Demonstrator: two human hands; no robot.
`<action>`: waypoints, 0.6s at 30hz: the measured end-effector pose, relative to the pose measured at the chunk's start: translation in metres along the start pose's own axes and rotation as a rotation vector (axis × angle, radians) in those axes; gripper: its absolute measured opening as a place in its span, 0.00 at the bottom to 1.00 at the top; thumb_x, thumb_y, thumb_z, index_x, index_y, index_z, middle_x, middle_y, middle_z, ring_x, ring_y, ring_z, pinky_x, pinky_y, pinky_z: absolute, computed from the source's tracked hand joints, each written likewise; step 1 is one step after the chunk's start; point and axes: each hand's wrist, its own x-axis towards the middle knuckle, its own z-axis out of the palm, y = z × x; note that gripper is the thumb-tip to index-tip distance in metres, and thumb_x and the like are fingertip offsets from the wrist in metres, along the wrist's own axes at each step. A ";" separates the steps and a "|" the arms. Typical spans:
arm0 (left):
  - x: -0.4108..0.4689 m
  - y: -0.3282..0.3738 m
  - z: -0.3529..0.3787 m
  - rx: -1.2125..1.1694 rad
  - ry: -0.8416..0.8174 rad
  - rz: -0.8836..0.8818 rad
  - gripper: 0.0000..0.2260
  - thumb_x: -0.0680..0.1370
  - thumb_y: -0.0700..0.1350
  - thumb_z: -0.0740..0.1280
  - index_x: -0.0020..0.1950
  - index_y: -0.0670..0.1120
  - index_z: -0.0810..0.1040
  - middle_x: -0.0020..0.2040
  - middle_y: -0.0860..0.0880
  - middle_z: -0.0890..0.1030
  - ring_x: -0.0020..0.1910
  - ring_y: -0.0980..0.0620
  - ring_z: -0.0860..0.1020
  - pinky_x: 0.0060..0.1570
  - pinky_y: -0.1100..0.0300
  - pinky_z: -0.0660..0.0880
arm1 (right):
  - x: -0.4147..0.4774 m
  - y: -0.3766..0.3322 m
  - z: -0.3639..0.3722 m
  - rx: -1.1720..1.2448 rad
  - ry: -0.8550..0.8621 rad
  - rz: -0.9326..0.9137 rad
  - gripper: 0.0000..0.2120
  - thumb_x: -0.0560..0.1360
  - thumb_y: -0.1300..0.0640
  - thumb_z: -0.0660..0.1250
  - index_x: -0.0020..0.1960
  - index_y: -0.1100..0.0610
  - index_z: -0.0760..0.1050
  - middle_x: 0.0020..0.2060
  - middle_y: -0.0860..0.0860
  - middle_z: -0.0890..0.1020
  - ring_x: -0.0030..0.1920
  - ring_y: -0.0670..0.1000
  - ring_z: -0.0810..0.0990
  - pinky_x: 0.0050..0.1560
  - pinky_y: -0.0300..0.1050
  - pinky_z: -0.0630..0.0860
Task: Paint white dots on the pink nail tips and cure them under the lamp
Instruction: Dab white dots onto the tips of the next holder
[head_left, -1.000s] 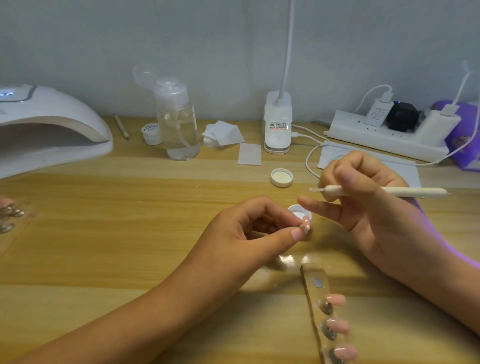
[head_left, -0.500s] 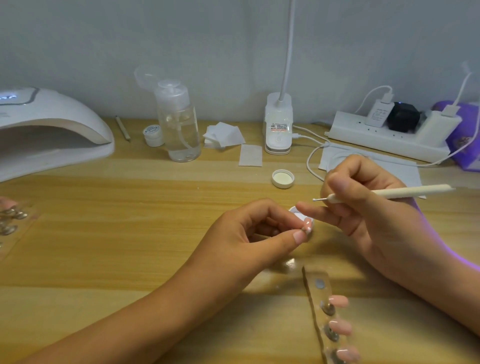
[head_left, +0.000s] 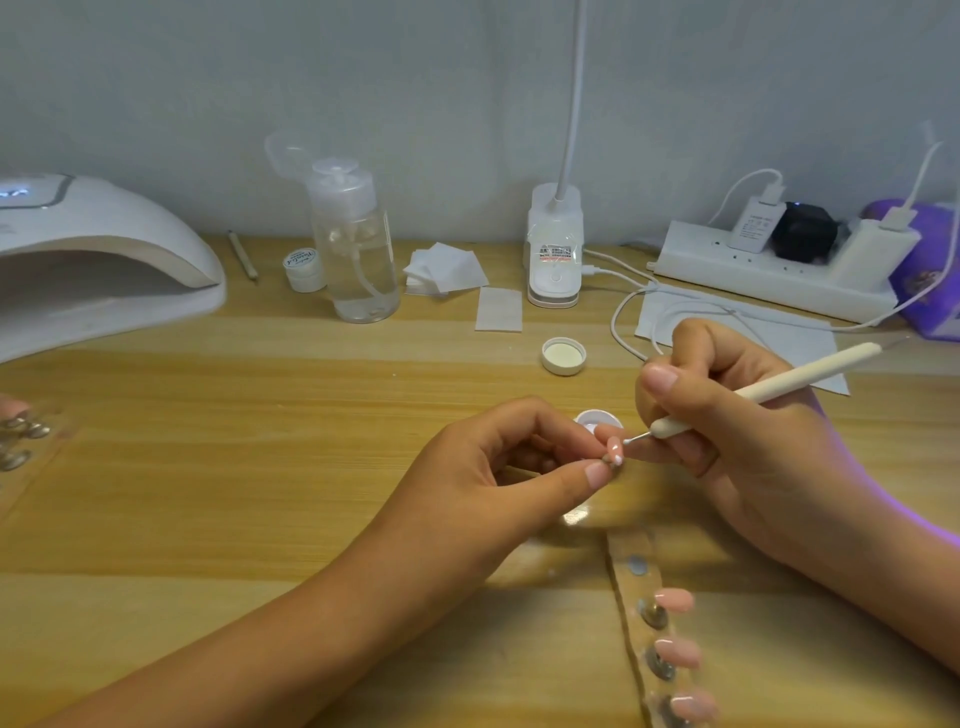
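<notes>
Change: Since the earlier frame, your right hand (head_left: 727, 431) has swung the dotting tool (head_left: 769, 389) from near level to a downward slant toward the left. Its metal point now sits just beside the pink nail tip (head_left: 614, 448) at frame centre.
Table (head_left: 208, 493): Light wood, filling the lower two thirds of the frame.
Curing lamp (head_left: 104, 249): White dome at the upper left, well apart from both hands, with a light glowing on its top.
Left hand (head_left: 498, 467): Fingers curled. Thumb and forefinger pinch the pink nail tip, which carries white dots near its lower edge.
Right hand: Thumb and fingers grip the dotting tool like a pen, and the handle runs up toward the right edge.
Holder strip (head_left: 636, 566): Clear, in the lower right of the frame, carrying three more nail tips (head_left: 674, 599) on round studs.
Pump bottle (head_left: 358, 249): Clear, upright, at the upper centre-left near the wall.
Loose cap (head_left: 563, 356): White, open side up, above the hands.
Paint pot (head_left: 597, 417): Small, white and open, directly behind the pinched nail tip and partly hidden by your fingers.
Contact: You cannot tell whether the point touches the nail tip.
</notes>
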 end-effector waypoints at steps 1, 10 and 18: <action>0.000 0.000 0.000 0.004 0.000 0.000 0.02 0.70 0.47 0.73 0.40 0.55 0.82 0.43 0.53 0.84 0.40 0.60 0.78 0.40 0.69 0.73 | 0.000 0.000 0.000 -0.001 0.001 0.003 0.14 0.69 0.60 0.72 0.29 0.51 0.71 0.23 0.48 0.70 0.25 0.43 0.70 0.34 0.38 0.78; -0.001 0.003 0.001 -0.003 0.005 -0.002 0.02 0.70 0.46 0.72 0.39 0.54 0.82 0.39 0.57 0.83 0.38 0.61 0.77 0.38 0.71 0.72 | -0.001 0.000 0.001 0.012 -0.001 -0.006 0.11 0.67 0.56 0.70 0.29 0.50 0.72 0.23 0.48 0.70 0.25 0.43 0.70 0.34 0.37 0.78; -0.001 0.002 0.001 0.009 0.008 -0.004 0.03 0.70 0.46 0.72 0.39 0.55 0.82 0.41 0.54 0.84 0.38 0.60 0.77 0.39 0.70 0.73 | 0.000 0.000 0.001 -0.007 -0.017 0.013 0.13 0.68 0.59 0.72 0.29 0.50 0.72 0.23 0.48 0.71 0.25 0.42 0.72 0.33 0.35 0.77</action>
